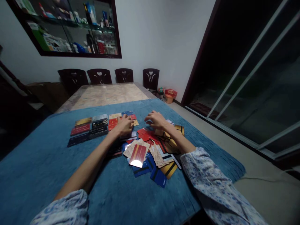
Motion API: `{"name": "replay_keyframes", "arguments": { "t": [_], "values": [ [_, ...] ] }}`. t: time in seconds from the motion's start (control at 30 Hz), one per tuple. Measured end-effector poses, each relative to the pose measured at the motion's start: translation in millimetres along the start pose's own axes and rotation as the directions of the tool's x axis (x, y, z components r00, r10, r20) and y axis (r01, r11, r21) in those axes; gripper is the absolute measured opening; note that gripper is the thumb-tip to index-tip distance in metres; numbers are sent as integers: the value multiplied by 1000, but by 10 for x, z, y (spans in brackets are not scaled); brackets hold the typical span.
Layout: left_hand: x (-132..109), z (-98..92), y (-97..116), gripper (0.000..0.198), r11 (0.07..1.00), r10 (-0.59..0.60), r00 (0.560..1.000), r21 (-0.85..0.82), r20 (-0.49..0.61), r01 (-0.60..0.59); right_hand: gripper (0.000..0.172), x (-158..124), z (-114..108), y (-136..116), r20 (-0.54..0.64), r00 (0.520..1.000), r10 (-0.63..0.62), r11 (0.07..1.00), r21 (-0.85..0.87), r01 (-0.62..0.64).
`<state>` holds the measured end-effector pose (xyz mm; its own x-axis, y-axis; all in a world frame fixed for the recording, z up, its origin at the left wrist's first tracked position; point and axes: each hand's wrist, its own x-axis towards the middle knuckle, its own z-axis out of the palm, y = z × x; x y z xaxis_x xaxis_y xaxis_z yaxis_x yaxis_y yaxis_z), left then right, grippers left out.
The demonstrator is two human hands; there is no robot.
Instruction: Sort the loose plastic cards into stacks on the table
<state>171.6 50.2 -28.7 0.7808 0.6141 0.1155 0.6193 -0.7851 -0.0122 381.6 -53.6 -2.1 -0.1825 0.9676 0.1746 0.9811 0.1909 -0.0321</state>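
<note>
Many heaped cards (138, 154), right hand (155, 120) at the far edge

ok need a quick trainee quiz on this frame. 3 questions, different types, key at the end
1. Multiple choice: which of the person's hands is nearer the overlapping card rows?
A) right
B) left
C) both equally near

2. True or false: the loose pile of cards lies on a bare wooden tabletop.

3. Fill in: the card with the bright glare, on top of the loose pile at its near side, is mostly ____ in colour.

Key
1. B. The left hand is at the rows; the right hand is by the far side of the loose pile.
2. False. It lies on a blue cloth.
3. red
</note>
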Motion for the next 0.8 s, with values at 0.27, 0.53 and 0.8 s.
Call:
{"name": "replay_keyframes", "arguments": {
  "t": [0.27, 0.53, 0.8],
  "values": [
    [23, 40, 69, 30, 995, 95, 995, -16, -11, -95, 22, -335, 222, 191, -92, 996, -4, 999, 54, 9],
    [16, 20, 176, 35, 987, 152, 988, -48, -6, -153, 19, -525, 329, 284, -170, 985, -19, 994, 100, 37],
    [-30, 41, 492, 33, 954, 283, 958, -88, -43, -286, 29, -703, 286, 436, -89, 991, 104, 990, 102, -95]
  ]
}}
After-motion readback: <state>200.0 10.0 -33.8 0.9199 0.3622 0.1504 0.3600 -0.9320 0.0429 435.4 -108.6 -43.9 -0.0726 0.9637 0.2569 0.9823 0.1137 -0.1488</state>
